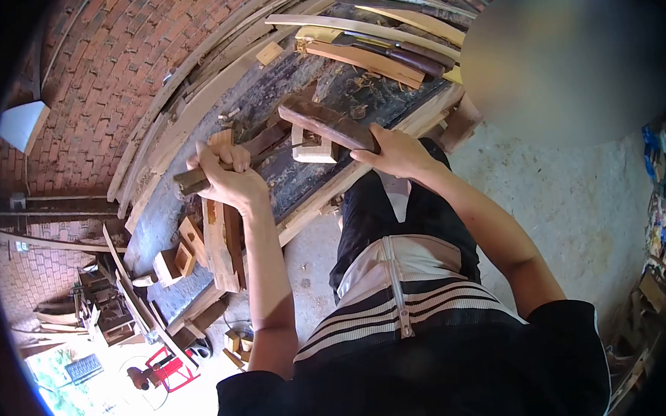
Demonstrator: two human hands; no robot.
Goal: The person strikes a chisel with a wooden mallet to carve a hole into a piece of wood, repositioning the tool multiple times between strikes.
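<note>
My left hand (pixel 224 172) is wrapped round the wooden handle (pixel 191 182) of a tool, whose thin metal shaft points right toward a small pale wooden block (pixel 314 151). The block sits near the front edge of the dark workbench (pixel 291 181), with a recess in its top. My right hand (pixel 399 154) grips the narrow end of a dark wooden mallet (pixel 322 121). The mallet lies over the block's upper part and hides some of it. Whether the mallet touches the block I cannot tell.
Long wooden strips (pixel 369 20) and a dark-handled tool (pixel 418 60) lie at the bench's back. Wood shavings (pixel 358 92) are scattered nearby. Small wooden boxes (pixel 176 263) and an upright timber piece (pixel 222 246) stand left. A red stool (pixel 175 369) is at the lower left.
</note>
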